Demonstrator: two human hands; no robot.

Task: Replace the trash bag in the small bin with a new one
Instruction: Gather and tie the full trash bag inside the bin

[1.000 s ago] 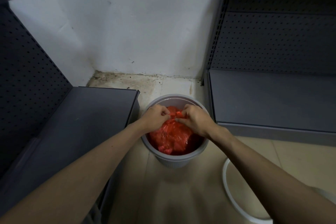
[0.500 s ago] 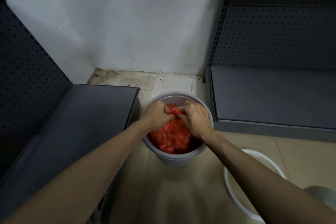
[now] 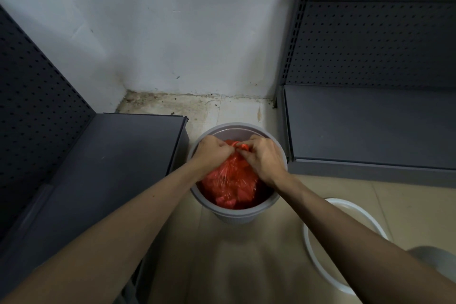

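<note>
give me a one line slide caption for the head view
Left hand and right hand gather the neck of a red trash bag inside a small grey bin.

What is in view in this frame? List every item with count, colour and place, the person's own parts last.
bin: 1, grey, on the floor between the shelf units
trash bag: 1, red, inside the bin, top gathered
shelf units: 2, dark grey with pegboard backs, left and right
wall: 1, white, behind the bin
floor: beige tiles, grimy near the wall
basin: 1, white rim, on the floor at lower right, partly behind the right arm
left hand: 1, gripping the bag's top
right hand: 1, gripping the bag's top
</note>
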